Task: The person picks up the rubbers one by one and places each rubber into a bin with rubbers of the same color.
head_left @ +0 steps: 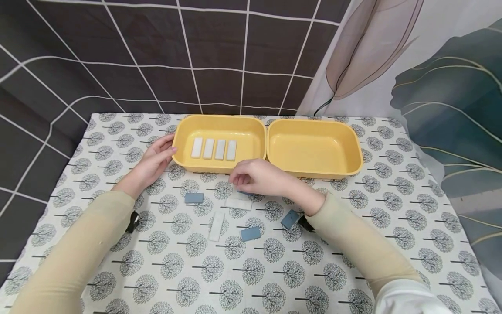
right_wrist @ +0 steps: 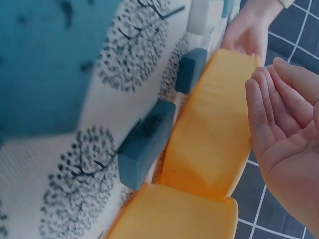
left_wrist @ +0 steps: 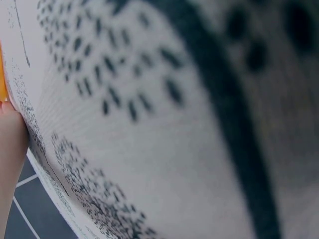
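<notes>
In the head view my left hand (head_left: 154,160) touches the left end of the left yellow bin (head_left: 219,169), fingers and thumb against its outer wall. Several white blocks (head_left: 208,148) stand in a row inside that bin. My right hand (head_left: 260,176) hovers before the bin's front wall with loosely bent fingers; the right wrist view shows nothing in its palm. Partly hidden beneath it lies a blue block (head_left: 245,192). Around it on the cloth are a white block (head_left: 238,203), another white block (head_left: 216,226), and blue blocks at left (head_left: 194,198), front (head_left: 251,233) and right (head_left: 290,219).
A second yellow bin (head_left: 313,148) with nothing inside adjoins the first on the right. Tree-patterned cloth (head_left: 172,266) covers the table. Behind it hangs a dark gridded cloth (head_left: 215,48), with a leaf-patterned curtain (head_left: 451,109) at right. The left wrist view is mostly blurred cloth.
</notes>
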A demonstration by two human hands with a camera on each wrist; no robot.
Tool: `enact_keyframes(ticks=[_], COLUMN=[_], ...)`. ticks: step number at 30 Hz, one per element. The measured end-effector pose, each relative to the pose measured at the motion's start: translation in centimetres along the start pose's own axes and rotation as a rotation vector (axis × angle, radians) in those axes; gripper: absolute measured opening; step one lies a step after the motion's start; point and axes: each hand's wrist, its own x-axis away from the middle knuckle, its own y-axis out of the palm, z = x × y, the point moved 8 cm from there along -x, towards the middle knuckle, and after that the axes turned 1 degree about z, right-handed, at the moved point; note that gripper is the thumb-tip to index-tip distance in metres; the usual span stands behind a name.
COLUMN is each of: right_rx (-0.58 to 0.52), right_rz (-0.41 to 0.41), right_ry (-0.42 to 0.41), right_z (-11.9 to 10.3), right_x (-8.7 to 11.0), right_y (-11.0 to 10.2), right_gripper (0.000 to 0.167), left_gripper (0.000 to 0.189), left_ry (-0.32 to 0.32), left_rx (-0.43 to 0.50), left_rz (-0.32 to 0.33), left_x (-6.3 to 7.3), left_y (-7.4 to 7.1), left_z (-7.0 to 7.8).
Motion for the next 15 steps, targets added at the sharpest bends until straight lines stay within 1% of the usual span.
enact_keyframes(ticks=[11,15], right_rx=[-0.006,-0.013], right_rz=[-0.054,-0.072], right_ry=[0.003,0.004], right_z=[0.0,0.2], right_x=[-0.1,-0.2], right_y=[1.7,2.3], right_gripper=[0.021,0.022], left_gripper=[0.071,0.071], left_ry=[0.010,0.011], left_rx=[-0.019,-0.008], left_rz=[-0.001,-0.001], left_x=[-0.1,-0.2], left_y=[-0.1,-0.2], left_z=[0.0,-0.1])
